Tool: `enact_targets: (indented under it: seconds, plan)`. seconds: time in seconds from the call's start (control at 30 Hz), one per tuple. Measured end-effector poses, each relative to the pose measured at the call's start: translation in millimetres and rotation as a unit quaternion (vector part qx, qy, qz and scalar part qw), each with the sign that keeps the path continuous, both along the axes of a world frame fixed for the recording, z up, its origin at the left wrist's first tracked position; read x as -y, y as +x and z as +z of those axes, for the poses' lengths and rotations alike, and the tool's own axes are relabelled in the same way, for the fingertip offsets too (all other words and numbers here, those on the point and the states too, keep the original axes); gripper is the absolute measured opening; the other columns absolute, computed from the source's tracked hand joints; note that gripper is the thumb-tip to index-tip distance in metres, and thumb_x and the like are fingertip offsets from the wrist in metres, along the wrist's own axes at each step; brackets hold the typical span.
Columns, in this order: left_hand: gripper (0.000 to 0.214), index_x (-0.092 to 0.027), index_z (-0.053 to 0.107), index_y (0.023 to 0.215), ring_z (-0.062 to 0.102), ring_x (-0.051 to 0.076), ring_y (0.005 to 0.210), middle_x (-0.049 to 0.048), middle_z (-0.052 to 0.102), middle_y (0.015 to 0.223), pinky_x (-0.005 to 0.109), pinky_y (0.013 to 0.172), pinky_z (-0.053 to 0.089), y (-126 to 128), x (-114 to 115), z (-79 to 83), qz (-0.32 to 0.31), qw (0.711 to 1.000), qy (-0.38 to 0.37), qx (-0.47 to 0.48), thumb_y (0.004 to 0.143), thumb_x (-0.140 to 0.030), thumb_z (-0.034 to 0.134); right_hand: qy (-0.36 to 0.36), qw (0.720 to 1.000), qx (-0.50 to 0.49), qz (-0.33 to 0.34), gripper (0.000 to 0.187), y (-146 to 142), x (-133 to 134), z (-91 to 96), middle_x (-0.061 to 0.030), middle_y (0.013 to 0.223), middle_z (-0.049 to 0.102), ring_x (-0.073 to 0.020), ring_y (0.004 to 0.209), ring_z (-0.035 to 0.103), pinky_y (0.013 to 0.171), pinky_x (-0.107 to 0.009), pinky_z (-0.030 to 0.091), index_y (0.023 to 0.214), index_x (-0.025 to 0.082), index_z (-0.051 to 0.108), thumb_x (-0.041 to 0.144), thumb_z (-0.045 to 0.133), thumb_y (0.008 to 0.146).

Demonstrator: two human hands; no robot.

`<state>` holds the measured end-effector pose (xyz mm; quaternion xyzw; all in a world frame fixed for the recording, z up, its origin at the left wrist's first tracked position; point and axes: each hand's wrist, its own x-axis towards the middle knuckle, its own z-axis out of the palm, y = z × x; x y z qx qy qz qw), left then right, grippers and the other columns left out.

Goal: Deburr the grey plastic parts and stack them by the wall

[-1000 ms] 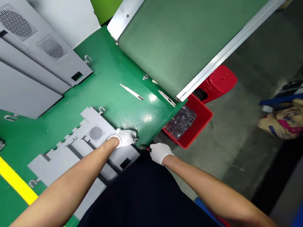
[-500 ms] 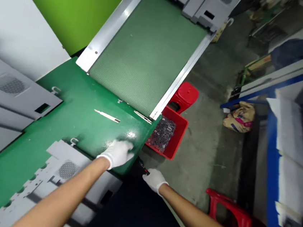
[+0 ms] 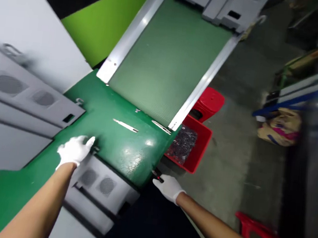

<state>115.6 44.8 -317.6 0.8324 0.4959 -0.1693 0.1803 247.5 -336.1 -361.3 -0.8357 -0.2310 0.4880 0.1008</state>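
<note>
My left hand, in a white glove, is over the green bench with its fingers apart. It is at the far-left corner of a grey plastic panel, near a small hook. Two round grilles show on this panel; my left forearm hides part of it. My right hand, also gloved in white, is closed on a small tool with a black and red handle, just off the bench's right edge. The tool's exact kind cannot be made out.
A pale, slim knife and tweezers lie on the bench. Another grey panel is at left. A green conveyor belt carries a grey part. Beside it on the floor are a red bin with small metal pieces and red stools.
My left hand has moved left from the bench's right corner to the near panel's far-left corner. The near panel's notched edge no longer shows. My right hand keeps the tool; the view has shifted.
</note>
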Motion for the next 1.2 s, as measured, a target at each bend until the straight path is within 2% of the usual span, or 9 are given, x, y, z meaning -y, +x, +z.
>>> enact_targets:
  seconds: [0.03, 0.1, 0.17, 0.33, 0.47, 0.63, 0.8, 1.0, 1.2]
  plan:
    - [0.068, -0.017, 0.070, 0.113, 0.059, 0.040, 0.118, 0.0179, 0.070, 0.123, 0.055, 0.106, 0.039, -8, -11, -1.1, 0.028, 0.997, -0.068, -0.014, 0.087, -0.071, 0.038, 0.019, 1.000, -0.007, 0.021, 0.048, -1, -10, 3.2, -0.0105, 0.093, 0.076, -0.0250, 0.090, 0.070, 0.072, -0.030, 0.041, 0.089, 0.022, 0.072, 0.062, 0.045, 0.092]
    - [0.062, -0.020, 0.076, 0.099, 0.068, 0.029, 0.097, 0.0088, 0.077, 0.103, 0.036, 0.093, 0.050, -25, -24, -6.8, 0.036, 0.985, -0.170, -0.005, 0.086, -0.070, 0.042, 0.050, 0.996, -0.021, 0.067, 0.057, -6, -37, 7.8, -0.0117, 0.092, 0.076, -0.0264, 0.091, 0.071, 0.074, -0.031, 0.043, 0.087, 0.021, 0.071, 0.068, 0.040, 0.093]
    - [0.058, -0.024, 0.077, 0.092, 0.067, 0.021, 0.084, 0.0015, 0.077, 0.092, 0.025, 0.081, 0.051, -36, -26, -14.2, 0.034, 0.979, -0.201, 0.021, 0.083, -0.072, 0.046, 0.070, 0.990, -0.036, 0.114, 0.064, -14, -73, 10.2, -0.0140, 0.097, 0.076, -0.0285, 0.096, 0.071, 0.078, -0.032, 0.045, 0.092, 0.021, 0.072, 0.073, 0.035, 0.092]
    - [0.056, -0.020, 0.077, 0.077, 0.059, 0.017, 0.069, 0.0022, 0.073, 0.074, 0.024, 0.065, 0.047, -37, -23, -27.6, 0.067, 0.973, -0.215, 0.046, 0.071, -0.074, 0.062, 0.082, 0.977, -0.046, 0.190, 0.074, -42, -173, 8.1, -0.0198, 0.107, 0.074, -0.0330, 0.102, 0.070, 0.083, -0.039, 0.050, 0.107, 0.018, 0.071, 0.076, 0.027, 0.092]
    - [0.051, -0.019, 0.076, 0.075, 0.056, 0.016, 0.063, 0.0031, 0.071, 0.070, 0.026, 0.059, 0.045, -34, -23, -37.0, 0.101, 0.973, -0.201, 0.053, 0.069, -0.069, 0.067, 0.079, 0.974, -0.045, 0.207, 0.074, -61, -224, 0.4, -0.0227, 0.109, 0.073, -0.0364, 0.103, 0.070, 0.083, -0.045, 0.052, 0.111, 0.015, 0.070, 0.074, 0.028, 0.092]
    - [0.043, -0.021, 0.076, 0.075, 0.057, 0.016, 0.064, 0.0029, 0.072, 0.072, 0.027, 0.061, 0.044, -35, -22, -45.2, 0.125, 0.973, -0.188, 0.053, 0.070, -0.064, 0.070, 0.060, 0.974, -0.046, 0.214, 0.074, -69, -242, -10.3, -0.0222, 0.108, 0.073, -0.0361, 0.105, 0.069, 0.087, -0.045, 0.051, 0.110, 0.014, 0.070, 0.072, 0.026, 0.094]
    - [0.042, -0.023, 0.075, 0.079, 0.061, 0.017, 0.070, 0.0036, 0.074, 0.078, 0.027, 0.066, 0.046, -37, -20, -47.9, 0.130, 0.974, -0.177, 0.057, 0.074, -0.064, 0.067, 0.054, 0.973, -0.056, 0.219, 0.074, -65, -243, -15.3, -0.0197, 0.109, 0.074, -0.0349, 0.106, 0.069, 0.088, -0.042, 0.051, 0.108, 0.017, 0.071, 0.076, 0.030, 0.091]
    - [0.045, -0.023, 0.075, 0.079, 0.062, 0.018, 0.070, 0.0037, 0.075, 0.079, 0.027, 0.066, 0.047, -39, -20, -49.2, 0.124, 0.971, -0.193, 0.065, 0.074, -0.067, 0.067, 0.058, 0.973, -0.068, 0.215, 0.079, -62, -240, -20.4, -0.0167, 0.109, 0.074, -0.0319, 0.104, 0.069, 0.086, -0.040, 0.051, 0.108, 0.020, 0.071, 0.080, 0.022, 0.090]
    - [0.046, -0.023, 0.076, 0.082, 0.064, 0.018, 0.073, 0.0029, 0.076, 0.082, 0.026, 0.068, 0.048, -40, -22, -51.1, 0.118, 0.970, -0.201, 0.065, 0.075, -0.068, 0.066, 0.058, 0.971, -0.044, 0.226, 0.081, -69, -245, -19.5, -0.0188, 0.106, 0.074, -0.0349, 0.101, 0.070, 0.084, -0.043, 0.051, 0.107, 0.018, 0.071, 0.078, 0.020, 0.092]
